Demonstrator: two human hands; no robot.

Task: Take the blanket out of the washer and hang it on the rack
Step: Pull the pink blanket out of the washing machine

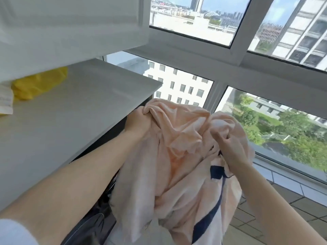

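A pale peach blanket [180, 156] with dark navy markings hangs bunched in front of me, held up in both hands. My left hand [138, 123] grips a fold at its upper left edge. My right hand [228, 147] clutches a wad of the cloth on the right. The blanket's lower part trails down past the dark front of the washer [99, 200], which sits under the white countertop at the lower left. The washer's opening is mostly hidden by my left arm and the cloth. No rack is in view.
A white countertop [74, 110] runs along the left with a yellow cloth [37, 84] at its far end. A white cabinet [70, 23] hangs above it. Large windows [230, 55] fill the wall ahead. Brown floor tiles [247, 218] lie at the lower right.
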